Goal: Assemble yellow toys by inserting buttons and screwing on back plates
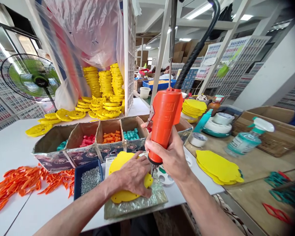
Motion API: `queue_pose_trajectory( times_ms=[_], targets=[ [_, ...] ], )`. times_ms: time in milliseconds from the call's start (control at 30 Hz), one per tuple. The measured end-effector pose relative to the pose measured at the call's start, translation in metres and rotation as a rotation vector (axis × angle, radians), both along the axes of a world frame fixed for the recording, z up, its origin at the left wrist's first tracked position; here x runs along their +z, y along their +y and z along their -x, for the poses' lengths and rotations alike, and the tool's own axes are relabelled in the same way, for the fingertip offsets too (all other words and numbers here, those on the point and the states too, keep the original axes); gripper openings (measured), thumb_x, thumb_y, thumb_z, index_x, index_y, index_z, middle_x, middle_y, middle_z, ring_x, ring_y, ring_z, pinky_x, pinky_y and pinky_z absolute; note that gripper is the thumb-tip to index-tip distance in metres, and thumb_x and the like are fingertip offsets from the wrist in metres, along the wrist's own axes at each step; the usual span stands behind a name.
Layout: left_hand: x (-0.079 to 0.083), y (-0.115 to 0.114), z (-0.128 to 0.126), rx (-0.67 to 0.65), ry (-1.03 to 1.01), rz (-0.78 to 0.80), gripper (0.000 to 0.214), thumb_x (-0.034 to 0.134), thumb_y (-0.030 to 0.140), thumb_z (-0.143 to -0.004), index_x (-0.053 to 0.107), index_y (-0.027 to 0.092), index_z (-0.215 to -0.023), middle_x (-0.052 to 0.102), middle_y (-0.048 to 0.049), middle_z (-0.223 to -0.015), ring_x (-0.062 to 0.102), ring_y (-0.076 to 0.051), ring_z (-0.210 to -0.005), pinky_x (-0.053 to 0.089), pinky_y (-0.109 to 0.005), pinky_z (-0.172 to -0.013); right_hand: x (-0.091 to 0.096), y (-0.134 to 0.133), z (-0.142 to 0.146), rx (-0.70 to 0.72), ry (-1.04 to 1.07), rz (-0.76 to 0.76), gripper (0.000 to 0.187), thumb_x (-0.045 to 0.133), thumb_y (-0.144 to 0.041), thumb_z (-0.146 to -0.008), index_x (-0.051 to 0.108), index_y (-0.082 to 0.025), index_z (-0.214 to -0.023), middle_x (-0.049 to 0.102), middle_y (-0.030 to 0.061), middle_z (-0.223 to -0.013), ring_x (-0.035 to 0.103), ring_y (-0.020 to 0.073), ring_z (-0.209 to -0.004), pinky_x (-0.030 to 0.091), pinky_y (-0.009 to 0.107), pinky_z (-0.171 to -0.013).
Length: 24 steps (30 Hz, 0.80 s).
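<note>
My right hand (170, 154) is wrapped round an orange electric screwdriver (164, 121) that hangs from a black cable, its tip pointing down at a yellow plastic disc (120, 196). My left hand (134, 175) lies on that disc with fingers curled, pressing it onto a shiny pad (137, 204) at the table's front edge. A blue tray of small silver screws (89, 179) sits just left of the disc.
Cardboard compartments (108, 134) hold red, orange and teal small parts. Orange plastic pieces (27, 182) lie at left. Yellow disc stacks (105, 85) and a green fan (30, 77) stand behind. A yellow disc pile (217, 167), spray bottle (247, 137) and tape rolls (217, 124) are at right.
</note>
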<state>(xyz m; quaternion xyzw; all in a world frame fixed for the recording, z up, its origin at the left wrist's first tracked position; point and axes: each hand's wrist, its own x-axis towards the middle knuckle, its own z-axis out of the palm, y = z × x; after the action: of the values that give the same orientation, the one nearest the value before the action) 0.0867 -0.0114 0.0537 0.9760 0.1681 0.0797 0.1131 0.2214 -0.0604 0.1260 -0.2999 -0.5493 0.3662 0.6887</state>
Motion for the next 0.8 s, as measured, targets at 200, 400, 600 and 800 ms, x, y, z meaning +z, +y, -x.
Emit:
queue_pose_trajectory(
  times_ms=[200, 400, 600, 800],
  targets=[
    [0.004, -0.004, -0.003, -0.011, -0.064, 0.044, 0.045, 0.075, 0.034, -0.063, 0.069, 0.018, -0.105, 0.074, -0.0142, -0.114, 0.064, -0.041, -0.114, 0.042, -0.054, -0.108, -0.011, -0.001, 0.0, -0.001, -0.031, 0.06, 0.039, 0.072, -0.025, -0.085, 0.059, -0.031, -0.121, 0.067, 0.0027, -0.115, 0.057, 0.0127, -0.067, 0.05, 0.032, -0.062],
    [0.002, -0.005, -0.002, -0.007, -0.04, 0.027, 0.039, 0.072, 0.037, -0.065, 0.072, 0.014, -0.097, 0.075, -0.0171, -0.101, 0.065, -0.041, -0.109, 0.051, -0.05, -0.094, -0.016, -0.003, -0.001, -0.027, -0.076, 0.1, 0.034, 0.073, -0.027, -0.083, 0.059, -0.028, -0.114, 0.065, 0.0, -0.093, 0.057, 0.0144, -0.067, 0.05, 0.033, -0.064],
    [0.002, -0.005, -0.001, -0.006, -0.054, 0.066, 0.049, 0.072, 0.034, -0.066, 0.07, 0.012, -0.111, 0.073, -0.0201, -0.118, 0.066, -0.04, -0.111, 0.049, -0.051, -0.099, -0.022, -0.006, -0.001, 0.008, -0.064, 0.087, 0.033, 0.075, -0.026, -0.084, 0.058, -0.028, -0.112, 0.063, -0.0016, -0.088, 0.057, 0.0138, -0.067, 0.05, 0.031, -0.064],
    [0.004, -0.007, -0.003, 0.011, -0.082, 0.083, 0.057, 0.073, 0.031, -0.065, 0.067, 0.011, -0.118, 0.073, -0.0195, -0.121, 0.065, -0.043, -0.115, 0.05, -0.051, -0.1, -0.025, -0.006, -0.001, 0.092, -0.042, 0.059, 0.03, 0.074, -0.023, -0.085, 0.057, -0.029, -0.109, 0.061, 0.0008, -0.105, 0.055, 0.0112, -0.07, 0.05, 0.029, -0.066]
  ],
)
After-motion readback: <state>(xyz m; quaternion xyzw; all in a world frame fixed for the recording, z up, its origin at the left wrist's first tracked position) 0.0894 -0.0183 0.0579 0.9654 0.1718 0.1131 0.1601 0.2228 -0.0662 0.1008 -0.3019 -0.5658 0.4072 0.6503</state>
